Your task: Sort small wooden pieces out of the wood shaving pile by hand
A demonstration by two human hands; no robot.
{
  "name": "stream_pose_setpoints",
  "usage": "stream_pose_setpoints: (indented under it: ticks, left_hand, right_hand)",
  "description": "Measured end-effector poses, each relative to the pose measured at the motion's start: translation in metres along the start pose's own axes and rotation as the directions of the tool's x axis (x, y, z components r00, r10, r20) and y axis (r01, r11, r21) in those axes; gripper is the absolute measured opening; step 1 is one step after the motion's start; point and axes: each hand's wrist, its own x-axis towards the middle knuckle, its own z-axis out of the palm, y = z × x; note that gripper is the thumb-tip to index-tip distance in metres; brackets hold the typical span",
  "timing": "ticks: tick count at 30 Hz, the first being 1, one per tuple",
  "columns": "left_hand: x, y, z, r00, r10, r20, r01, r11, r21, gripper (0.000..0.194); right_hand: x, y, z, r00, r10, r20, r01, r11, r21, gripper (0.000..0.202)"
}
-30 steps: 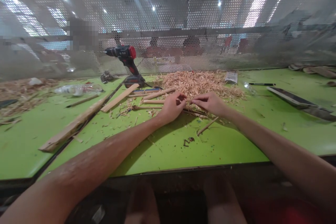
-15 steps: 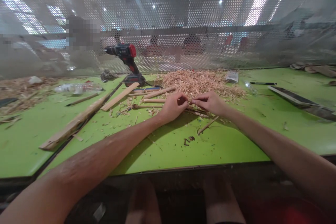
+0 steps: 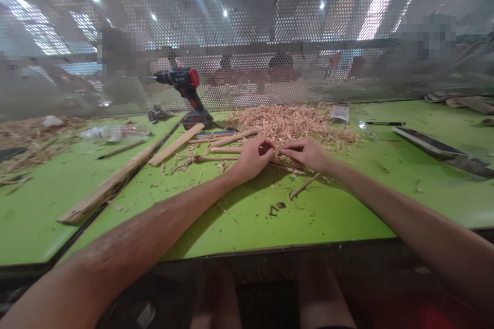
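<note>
- Hands are meeting at the middle of the green workbench [image 3: 239, 216], at the near edge of a heap of wood shavings [image 3: 293, 123].
- The left hand [image 3: 252, 157] is curling its fingers and pinching one end of a thin wooden stick [image 3: 278, 151]; the right hand [image 3: 306, 153] is pinching the same stick from the other side, thumb against forefinger, the two sets of fingertips lying just apart.
- The stick is lying low over the bench between the hands; too little is showing to tell whether it is touching the surface.
- A red-and-black cordless drill [image 3: 188, 93] is standing at 11 o'clock from the hands, well apart.
- Wooden slats [image 3: 175, 144] are lying at 10 o'clock, with a longer board [image 3: 108, 185] stretching toward 8 o'clock.
- A small splinter [image 3: 304, 185] is lying at 5 o'clock, near the right wrist.
- A flat dark-edged blade-like tool [image 3: 436, 148] is resting at 3 o'clock, far off.
</note>
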Motion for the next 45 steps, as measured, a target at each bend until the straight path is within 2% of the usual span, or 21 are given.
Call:
stream_pose_setpoints:
  ticks: [4, 11, 17, 20, 27, 33, 38, 42, 45]
  left_hand:
    - [0.001, -0.001, 0.000, 0.998, 0.030, 0.057, -0.029, 1.000, -0.011, 0.007]
    - [0.001, -0.003, 0.001, 0.998, 0.040, 0.043, -0.042, 0.998, 0.048, 0.012]
    - [0.001, 0.001, 0.000, 1.000, 0.017, 0.013, -0.019, 0.990, 0.142, 0.018]
    - [0.001, 0.000, 0.000, 1.000, 0.021, -0.005, -0.020, 0.989, 0.149, 0.017]
    - [0.000, -0.002, 0.000, 0.998, 0.051, 0.024, -0.054, 0.990, 0.131, 0.014]
    - [-0.002, -0.001, 0.000, 0.994, 0.095, 0.056, -0.103, 0.979, 0.177, 0.010]
    - [-0.002, 0.000, 0.001, 0.988, 0.133, 0.075, -0.145, 0.971, 0.188, 0.007]
    - [-0.002, -0.001, 0.002, 0.987, 0.149, 0.064, -0.160, 0.962, 0.221, 0.008]
    - [-0.002, -0.003, 0.002, 0.986, 0.158, 0.050, -0.165, 0.949, 0.268, 0.009]
  right_hand:
    - [0.000, -0.001, 0.001, 0.999, -0.037, -0.034, 0.038, 0.999, 0.014, 0.042]
    - [0.003, 0.002, 0.005, 0.998, -0.050, -0.040, 0.051, 0.998, 0.026, 0.028]
    - [0.004, 0.001, 0.008, 0.994, -0.111, -0.020, 0.112, 0.994, 0.015, 0.030]
    - [0.003, 0.001, 0.009, 0.995, -0.104, -0.009, 0.104, 0.994, 0.016, 0.030]
    - [0.003, 0.006, 0.008, 0.999, -0.043, -0.034, 0.045, 0.997, 0.061, 0.028]
    - [0.005, 0.009, 0.009, 0.997, -0.064, -0.033, 0.066, 0.996, 0.055, 0.026]
    - [0.003, 0.005, 0.009, 0.998, -0.028, -0.050, 0.029, 0.999, 0.015, 0.030]
    - [0.003, 0.003, 0.010, 0.997, -0.056, -0.060, 0.054, 0.998, -0.037, 0.034]
    - [0.003, 0.001, 0.013, 0.991, -0.113, -0.071, 0.105, 0.988, -0.110, 0.028]
